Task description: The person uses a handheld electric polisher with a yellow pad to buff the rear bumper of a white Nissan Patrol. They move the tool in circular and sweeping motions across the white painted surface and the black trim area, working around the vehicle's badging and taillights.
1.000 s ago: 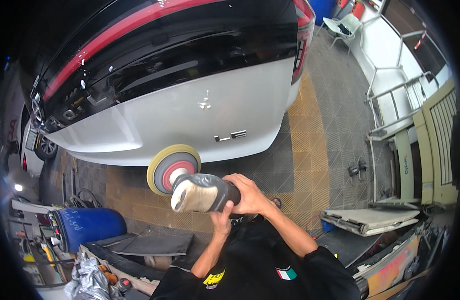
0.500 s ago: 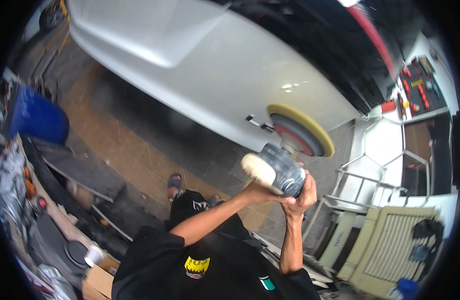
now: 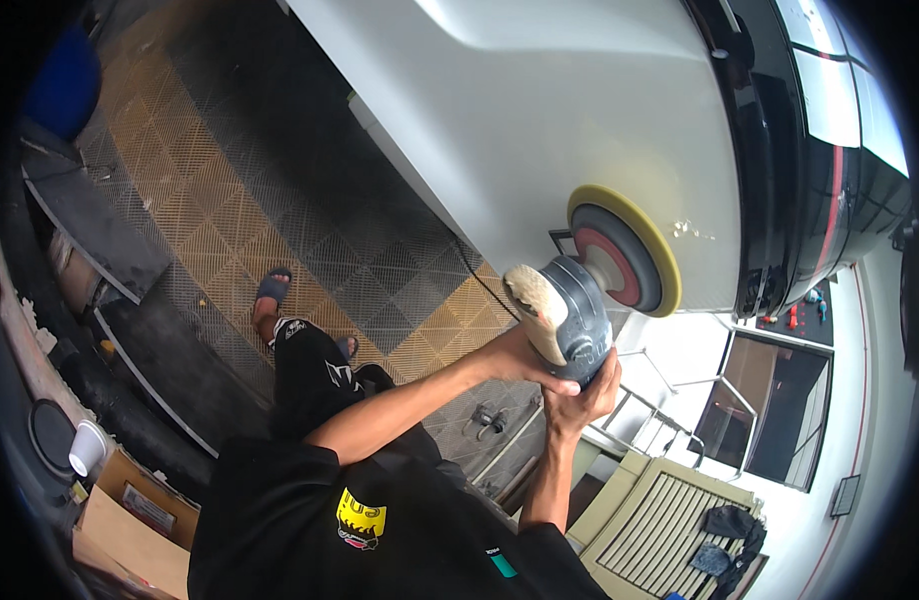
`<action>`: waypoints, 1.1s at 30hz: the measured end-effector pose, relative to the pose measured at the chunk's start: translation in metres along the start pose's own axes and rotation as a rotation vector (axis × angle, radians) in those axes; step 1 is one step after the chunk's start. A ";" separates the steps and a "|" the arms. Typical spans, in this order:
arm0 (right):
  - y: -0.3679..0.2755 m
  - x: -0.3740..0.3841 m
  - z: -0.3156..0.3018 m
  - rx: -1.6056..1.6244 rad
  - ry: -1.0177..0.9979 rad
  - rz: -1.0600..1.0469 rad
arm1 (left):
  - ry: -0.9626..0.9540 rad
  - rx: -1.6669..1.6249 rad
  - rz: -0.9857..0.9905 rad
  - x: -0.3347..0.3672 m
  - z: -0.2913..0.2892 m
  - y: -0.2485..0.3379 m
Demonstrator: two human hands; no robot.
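Both of my hands are closed around the dark grey body of a polisher (image 3: 583,318). My left hand (image 3: 523,358) wraps it from the lower left, and my right hand (image 3: 592,392) grips the end nearest me. A fuzzy cream cover (image 3: 536,308) sits on the machine's left side. Its round yellow-edged polishing pad (image 3: 666,245) faces the silver-white car panel (image 3: 540,130); I cannot tell whether the pad touches it. Just right of the pad, a pale smear of paste (image 3: 692,230) lies on the panel. A black cord (image 3: 477,268) trails left of the polisher.
Dark trim and glass (image 3: 780,130) border the panel on the right. A metal-tube frame (image 3: 630,420) and a beige slatted panel (image 3: 660,520) stand at lower right. To the left are a blue barrel (image 3: 65,85), a white cup (image 3: 88,447) and an opened cardboard box (image 3: 130,535).
My view has turned, so the car and floor appear rotated. The polisher is still in both hands, and its pad now shows closer to the paste smear.
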State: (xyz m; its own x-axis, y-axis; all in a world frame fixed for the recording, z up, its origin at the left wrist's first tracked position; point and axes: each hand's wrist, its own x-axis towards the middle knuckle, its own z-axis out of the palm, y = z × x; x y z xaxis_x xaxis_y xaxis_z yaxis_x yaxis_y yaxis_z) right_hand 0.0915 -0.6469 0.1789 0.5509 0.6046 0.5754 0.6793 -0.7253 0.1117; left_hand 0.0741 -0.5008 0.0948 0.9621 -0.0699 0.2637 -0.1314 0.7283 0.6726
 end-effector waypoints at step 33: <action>-0.042 -0.026 0.084 0.600 -0.414 0.168 | 0.522 0.091 -0.140 -0.076 -0.038 -0.027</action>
State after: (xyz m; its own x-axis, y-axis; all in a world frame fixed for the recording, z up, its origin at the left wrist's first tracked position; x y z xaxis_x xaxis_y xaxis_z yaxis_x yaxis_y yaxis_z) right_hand 0.0894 -0.6040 0.0912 0.7273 0.6622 0.1804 0.6527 -0.5861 -0.4800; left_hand 0.0133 -0.4896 0.0302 0.9596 0.2022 -0.1954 0.0089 0.6727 0.7398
